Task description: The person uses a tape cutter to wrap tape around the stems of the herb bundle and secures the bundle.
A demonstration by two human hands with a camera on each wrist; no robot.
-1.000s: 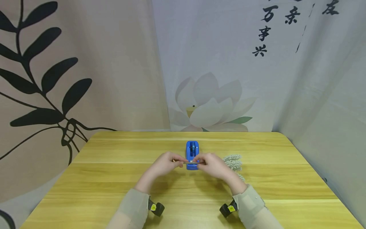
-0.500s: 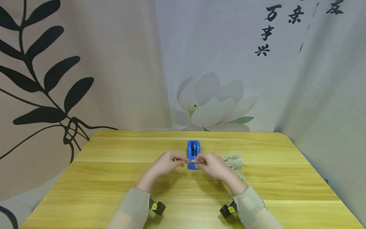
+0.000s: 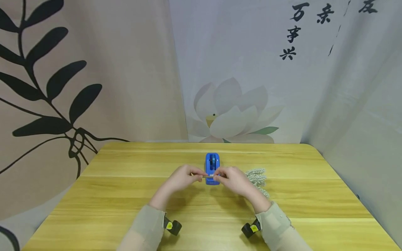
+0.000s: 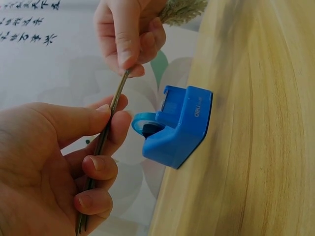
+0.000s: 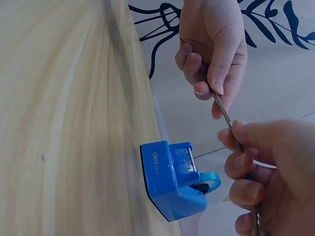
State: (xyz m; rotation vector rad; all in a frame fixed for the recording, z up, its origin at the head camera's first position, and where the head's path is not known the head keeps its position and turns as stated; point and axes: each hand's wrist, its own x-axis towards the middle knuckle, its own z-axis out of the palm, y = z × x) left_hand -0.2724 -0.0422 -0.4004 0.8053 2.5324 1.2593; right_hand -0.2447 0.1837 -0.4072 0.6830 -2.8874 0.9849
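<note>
My left hand point(image 3: 185, 178) and my right hand point(image 3: 233, 180) are close together above the table, each pinching one thin bundle of stems point(image 4: 119, 88). In the left wrist view, the stem ends run down across the left palm under the curled fingers. Beyond the right hand, pale dried flower heads point(image 3: 257, 177) stick out, probably on these same stems. Just past the hands stands a blue tape dispenser point(image 5: 165, 172) with a tape roll point(image 4: 147, 123) in it. Neither hand visibly touches the dispenser.
The wooden table point(image 3: 125, 195) spreads to both sides and in front of the hands. A curtain point(image 3: 147, 76) with printed leaves, a lotus and writing hangs behind it. Dark wrist cameras point(image 3: 173, 227) sit below both cuffs.
Both hands stay nearly in place. The right thumb now covers stem that showed in front of the right fingers earlier. The head view has shifted slightly.
</note>
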